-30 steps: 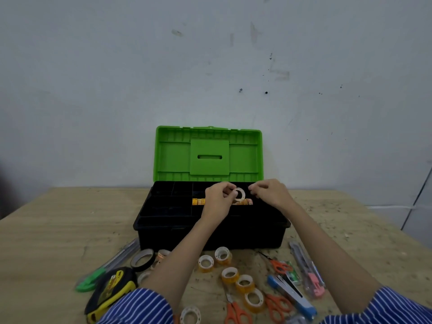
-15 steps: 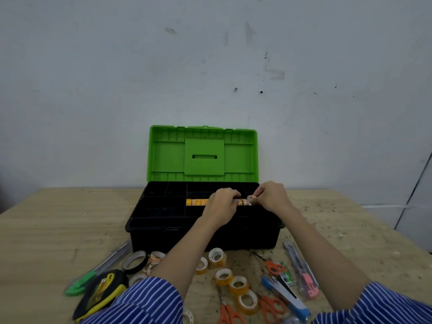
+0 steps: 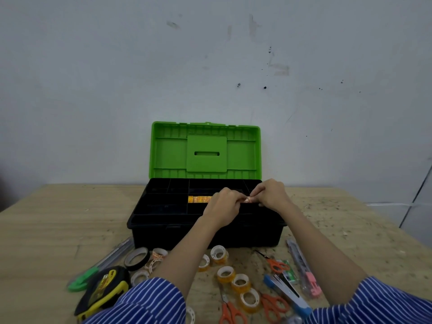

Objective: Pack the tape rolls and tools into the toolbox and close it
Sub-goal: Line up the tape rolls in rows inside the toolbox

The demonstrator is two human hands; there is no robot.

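The black toolbox (image 3: 163,232) stands on the wooden table with its green lid (image 3: 205,150) upright. A row of orange tape rolls (image 3: 198,199) lies in a middle tray compartment. My left hand (image 3: 223,205) and my right hand (image 3: 271,194) meet over the tray and together pinch a small tape roll (image 3: 248,200) at the right end of that row. Several clear tape rolls (image 3: 233,278) and a black tape roll (image 3: 136,258) lie on the table in front of the box.
A yellow-black tape measure (image 3: 102,292) and a green-handled cutter (image 3: 93,272) lie at the front left. Orange scissors (image 3: 274,264), a blue stapler (image 3: 287,293) and a pink cutter (image 3: 304,270) lie at the front right. A grey wall rises behind the table.
Both hands lowered the small tape roll from above the tray down to the end of the orange row. The camera view shifted slightly.
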